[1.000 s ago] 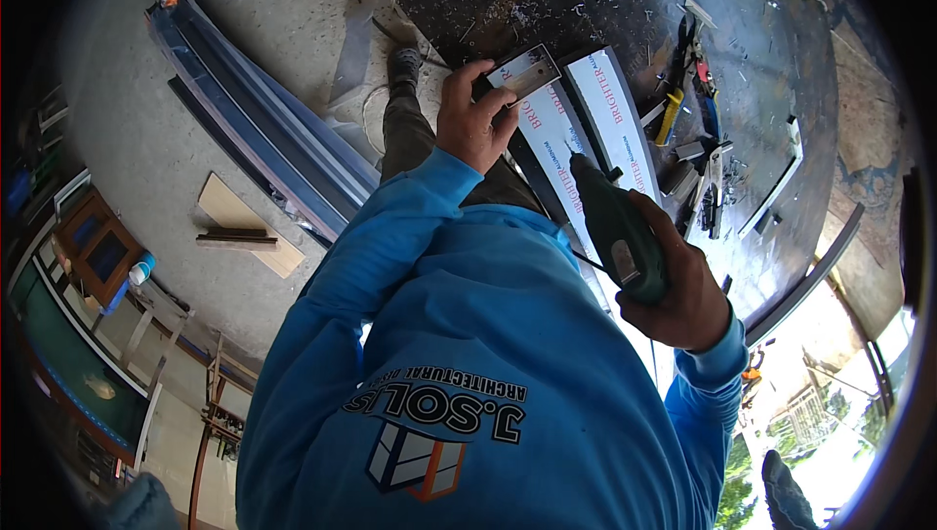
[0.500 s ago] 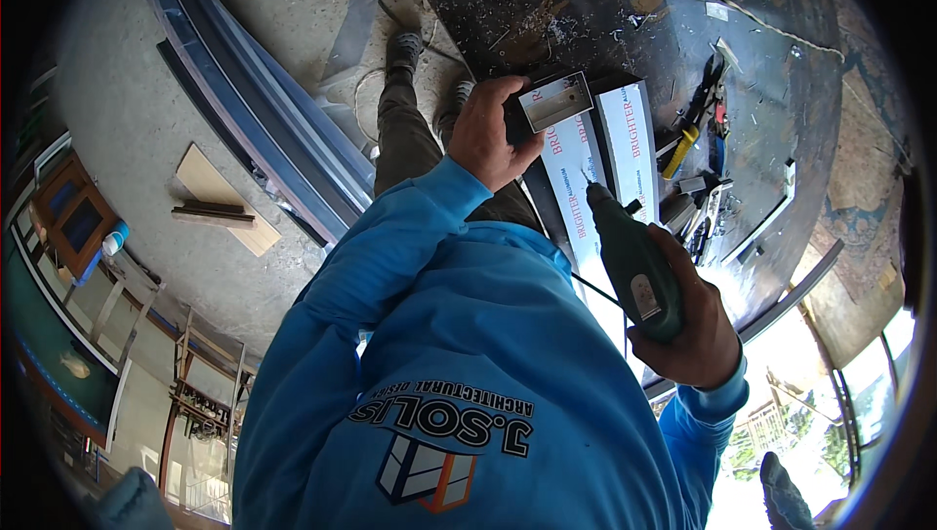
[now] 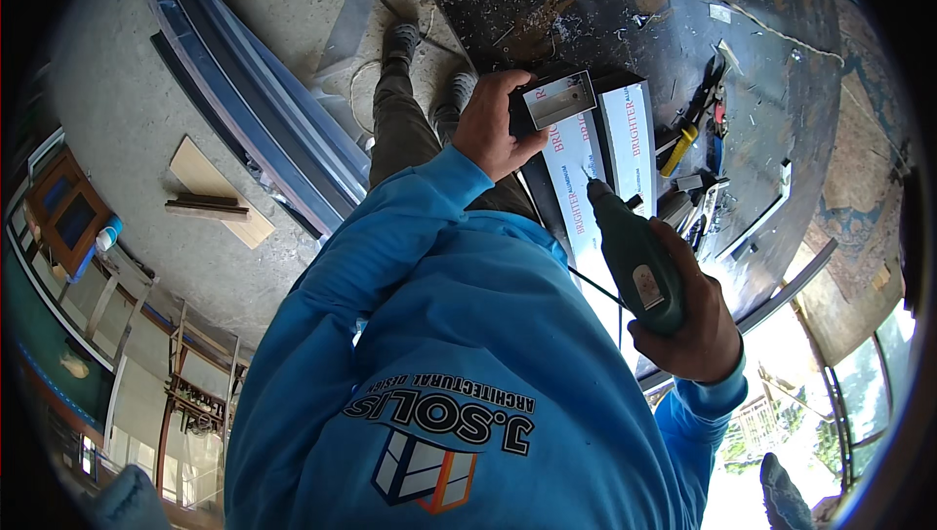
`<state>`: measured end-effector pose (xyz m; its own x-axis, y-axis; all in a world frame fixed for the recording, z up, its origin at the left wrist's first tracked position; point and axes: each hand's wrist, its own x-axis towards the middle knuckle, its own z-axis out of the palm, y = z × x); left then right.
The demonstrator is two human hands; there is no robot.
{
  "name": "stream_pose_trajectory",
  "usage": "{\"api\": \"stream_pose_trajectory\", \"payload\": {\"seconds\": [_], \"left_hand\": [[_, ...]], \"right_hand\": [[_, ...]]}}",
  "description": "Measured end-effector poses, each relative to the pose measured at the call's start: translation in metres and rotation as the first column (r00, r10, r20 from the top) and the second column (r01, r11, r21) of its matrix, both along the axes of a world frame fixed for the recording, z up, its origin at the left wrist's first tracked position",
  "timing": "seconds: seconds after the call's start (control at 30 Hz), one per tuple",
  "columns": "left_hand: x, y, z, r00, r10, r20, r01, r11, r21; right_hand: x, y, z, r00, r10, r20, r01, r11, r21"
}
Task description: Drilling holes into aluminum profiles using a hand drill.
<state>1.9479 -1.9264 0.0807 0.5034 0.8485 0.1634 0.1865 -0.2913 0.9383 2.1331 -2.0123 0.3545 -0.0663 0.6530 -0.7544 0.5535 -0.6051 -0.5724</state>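
My left hand [image 3: 493, 128] is closed around a dark rectangular hollow aluminum tube [image 3: 535, 112], whose open end with a silvery inside faces up. A small hole or fastener shows on its inner wall. In my right hand [image 3: 698, 325] is a dark green power drill [image 3: 636, 255], with its thin bit pointing away from me. The bit's tip is over long aluminum profiles [image 3: 627, 130] covered in white printed film, just below the tube. From this view I cannot tell whether the bit touches the film.
Pliers, a yellow-handled tool [image 3: 680, 150] and other hand tools lie on the dark worktable [image 3: 576, 18] to the right. A pale cord [image 3: 747, 27] crosses its far side. Long dark profiles [image 3: 244, 91] lie on the concrete floor at left, near a wooden board [image 3: 220, 188].
The view has shifted slightly. Both hands keep their grip, the tube and the drill staying nearly where they were relative to each other.
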Motion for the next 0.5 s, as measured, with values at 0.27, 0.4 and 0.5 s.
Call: {"api": "stream_pose_trajectory", "payload": {"seconds": [0.27,0.4,0.5], "left_hand": [[-0.0016,-0.0005,-0.0023,1.0,-0.004,0.013,0.004,0.999,-0.037],[-0.002,-0.0005,-0.0045,1.0,0.0,0.028,0.001,0.999,-0.039],[-0.0022,-0.0003,-0.0063,1.0,-0.003,0.021,0.004,0.999,-0.051]], "right_hand": [[-0.0006,-0.0009,0.0006,0.997,-0.068,0.035,0.069,0.997,-0.046],[0.0005,-0.004,0.0017,0.995,-0.094,0.034,0.096,0.994,-0.06],[-0.0002,-0.0019,0.0077,0.998,0.013,0.054,-0.016,0.999,0.044]]}}
